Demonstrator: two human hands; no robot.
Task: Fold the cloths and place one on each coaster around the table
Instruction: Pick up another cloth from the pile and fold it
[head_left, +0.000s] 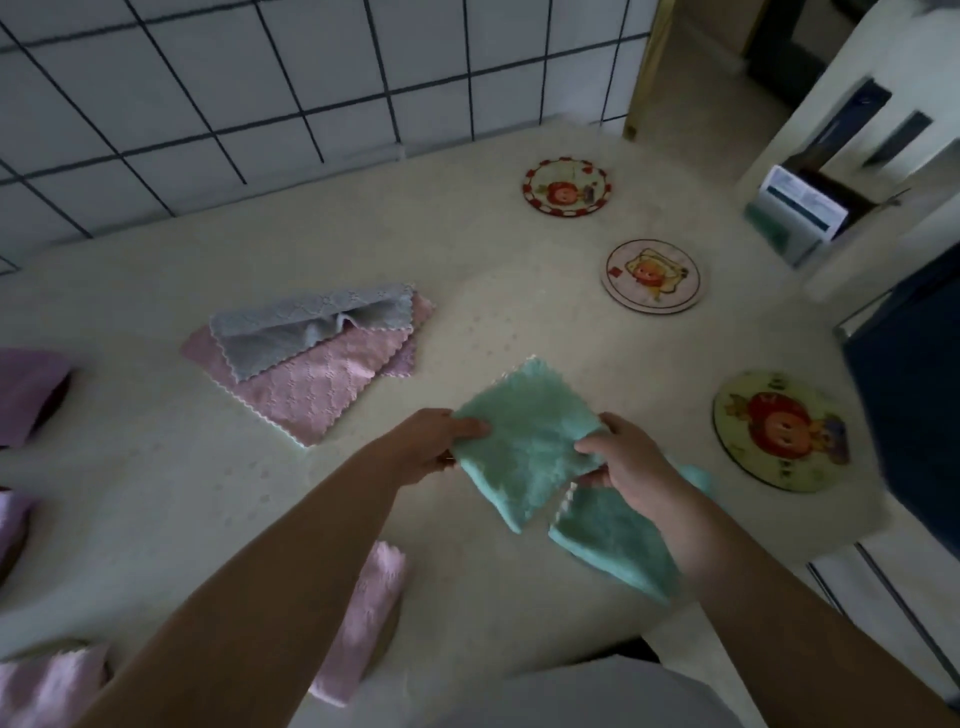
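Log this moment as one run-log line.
step: folding | left hand: grips green cloth | right hand: grips green cloth | three coasters: bare | grey and pink cloths: waiting

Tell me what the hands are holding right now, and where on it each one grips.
Both hold the green cloth: the left hand pinches its left edge, the right hand grips its right side, where the rest hangs folded below.
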